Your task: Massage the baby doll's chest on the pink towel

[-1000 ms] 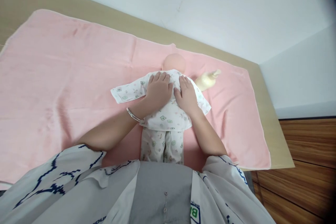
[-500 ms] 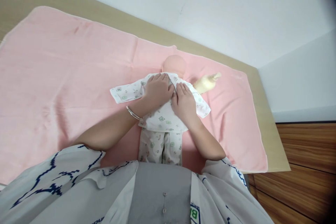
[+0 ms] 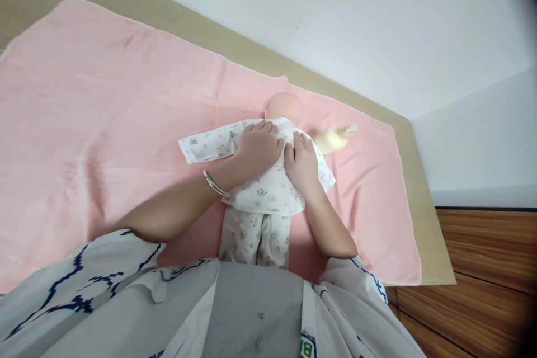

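A baby doll lies on its back on a pink blanket (image 3: 104, 100), its bald head (image 3: 283, 107) pointing away from me. It wears a white printed top (image 3: 268, 190) and matching trousers (image 3: 255, 235). My left hand (image 3: 257, 146), with a silver bangle at the wrist, rests flat on the doll's chest, fingers together. My right hand (image 3: 302, 161) lies flat beside it on the top's right side. One bare doll arm (image 3: 333, 137) sticks out to the right. The left sleeve (image 3: 207, 145) lies spread out flat.
The blanket covers a light wooden table (image 3: 423, 190) set against a white wall. The table's right edge drops to a wooden floor (image 3: 486, 268). My patterned sleeves and grey front fill the bottom of the view.
Both hands stay on the doll's chest and have shifted only slightly. The view has moved a little.
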The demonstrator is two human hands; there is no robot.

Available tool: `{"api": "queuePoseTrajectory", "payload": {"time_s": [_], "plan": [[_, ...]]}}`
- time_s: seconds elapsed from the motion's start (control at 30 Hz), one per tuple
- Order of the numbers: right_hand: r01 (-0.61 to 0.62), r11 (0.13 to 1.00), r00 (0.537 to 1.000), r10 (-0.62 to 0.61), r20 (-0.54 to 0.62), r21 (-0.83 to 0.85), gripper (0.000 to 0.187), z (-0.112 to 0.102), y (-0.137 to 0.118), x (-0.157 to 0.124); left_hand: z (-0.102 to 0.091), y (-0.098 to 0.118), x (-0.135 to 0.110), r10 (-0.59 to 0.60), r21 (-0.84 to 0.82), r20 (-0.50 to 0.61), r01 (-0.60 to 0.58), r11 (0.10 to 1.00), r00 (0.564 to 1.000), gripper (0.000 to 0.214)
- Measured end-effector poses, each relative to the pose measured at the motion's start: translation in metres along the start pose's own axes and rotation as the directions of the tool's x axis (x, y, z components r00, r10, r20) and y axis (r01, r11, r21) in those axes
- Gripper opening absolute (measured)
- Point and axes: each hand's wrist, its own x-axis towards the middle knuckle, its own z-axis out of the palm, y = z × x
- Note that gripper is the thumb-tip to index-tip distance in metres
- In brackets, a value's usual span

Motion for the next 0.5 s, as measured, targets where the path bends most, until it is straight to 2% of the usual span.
{"api": "queuePoseTrajectory", "payload": {"time_s": [0.07, 0.13, 0.37, 0.5], "plan": [[0.012, 1.0, 1.0, -0.011, 0.001, -0.025, 0.052, -0.002, -0.011, -0.01, 0.004, -0.007, 0.005, -0.011, -0.018, -0.024, 0.01, 1.0, 1.0, 0.047], [0.021, 0.999, 1.0, -0.021, 0.003, -0.036, 0.052, -0.004, -0.015, -0.015, 0.003, -0.008, 0.007, -0.023, -0.011, -0.003, 0.023, 1.0, 1.0, 0.046], [0.021, 0.996, 0.998, -0.026, 0.062, 0.082, 0.057, 0.0, 0.017, 0.013, -0.012, 0.019, -0.014, -0.026, 0.066, 0.108, 0.019, 0.998, 0.994, 0.05], [0.008, 1.0, 0.999, -0.009, 0.044, 0.028, 0.054, -0.001, 0.013, 0.012, -0.014, 0.021, -0.015, 0.011, 0.107, 0.093, -0.021, 0.994, 0.996, 0.045]]}}
